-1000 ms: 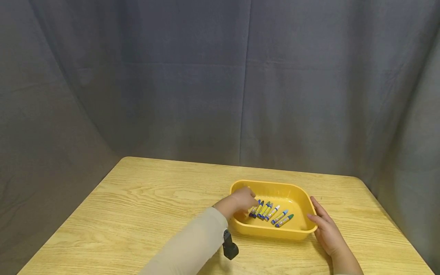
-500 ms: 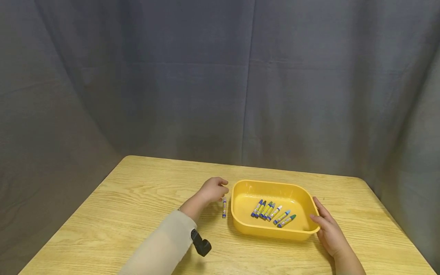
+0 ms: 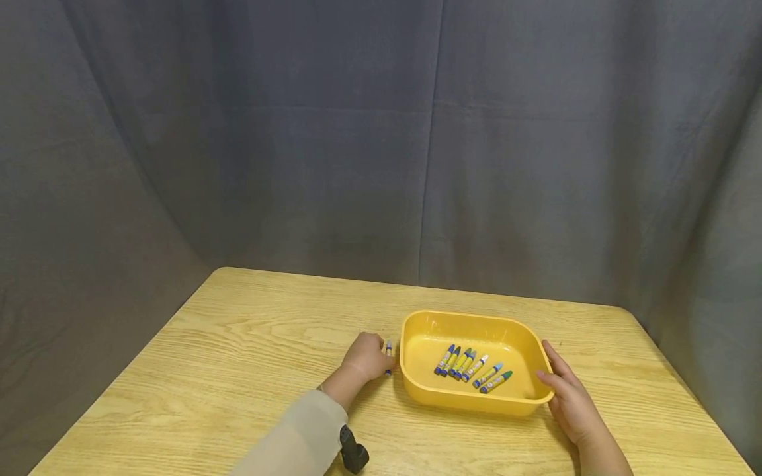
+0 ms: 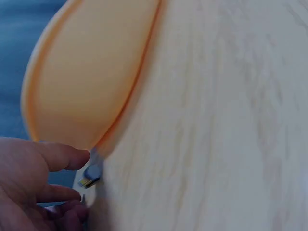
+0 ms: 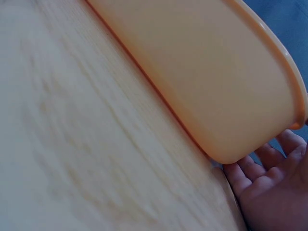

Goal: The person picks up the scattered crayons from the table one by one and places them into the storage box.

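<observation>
On the wood-grain table lies a lone crayon (image 3: pixel 389 349) with a yellow and blue wrapper, just left of a yellow plastic tray (image 3: pixel 458 400). My left hand (image 3: pixel 364 357) is around that crayon, partly covering it. In the left wrist view, the crayon's blue end (image 4: pixel 92 174) shows between thumb and fingers; a firm pinch is not visible. Several crayons (image 3: pixel 458 362) lie slanted inside the tray, including blue, green and white ones. At the tray's right end, my right hand (image 3: pixel 568 400) holds it, thumb over the rim and fingers along the outer wall.
The pale wood table (image 3: pixel 238 370) extends well to the left of the tray. Behind it and at both sides hangs a grey curtain (image 3: pixel 321 145). A black device (image 3: pixel 354 451) is strapped at my left sleeve.
My left hand has come out of the tray, leaving the lone crayon on the table beside it. It then moved nearer me, beside that crayon. My right hand stays on the tray.
</observation>
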Available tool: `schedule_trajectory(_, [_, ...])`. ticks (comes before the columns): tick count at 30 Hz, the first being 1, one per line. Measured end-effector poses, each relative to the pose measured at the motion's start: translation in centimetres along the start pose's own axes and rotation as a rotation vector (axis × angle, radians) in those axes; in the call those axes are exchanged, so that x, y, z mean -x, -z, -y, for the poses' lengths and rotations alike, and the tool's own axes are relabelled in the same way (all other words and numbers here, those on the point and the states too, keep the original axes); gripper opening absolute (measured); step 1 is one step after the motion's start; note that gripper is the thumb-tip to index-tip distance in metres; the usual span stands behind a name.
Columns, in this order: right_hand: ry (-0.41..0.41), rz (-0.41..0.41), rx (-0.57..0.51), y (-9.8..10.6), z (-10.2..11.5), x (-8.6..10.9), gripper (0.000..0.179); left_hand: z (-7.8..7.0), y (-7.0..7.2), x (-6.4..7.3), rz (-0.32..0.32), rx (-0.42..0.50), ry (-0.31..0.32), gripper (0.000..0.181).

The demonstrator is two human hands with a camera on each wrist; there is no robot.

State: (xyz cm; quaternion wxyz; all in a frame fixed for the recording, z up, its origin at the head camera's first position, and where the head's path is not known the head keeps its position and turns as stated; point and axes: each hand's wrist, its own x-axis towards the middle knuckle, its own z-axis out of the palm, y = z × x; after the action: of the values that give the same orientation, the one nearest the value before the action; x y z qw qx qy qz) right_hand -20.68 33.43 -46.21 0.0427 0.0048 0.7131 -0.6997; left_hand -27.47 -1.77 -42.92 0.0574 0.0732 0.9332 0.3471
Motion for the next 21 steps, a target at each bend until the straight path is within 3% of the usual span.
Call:
schedule_trajectory(6, [0.015,0.006,-0.006,-0.1,-0.1,0.1,0.073,-0.3,-1.0,-0.3,-0.035,-0.128,-0.026,0.027])
schedule_trajectory(10, [0.022,0.008,-0.008,-0.2,0.1,0.1,0.073,-0.1,-0.9,-0.5,-0.01,-0.112,-0.039,0.026])
schedule_trajectory(14, [0.018,0.006,0.004,-0.2,0.2,0.1,0.073,0.4,-0.1,-0.4,0.045,-0.008,-0.045,0.03])
schedule_trajectory(21, [0.009,0.007,0.027,-0.1,0.1,0.0,0.073,0.9,1.6,-0.8,0.091,0.327,0.041,0.032])
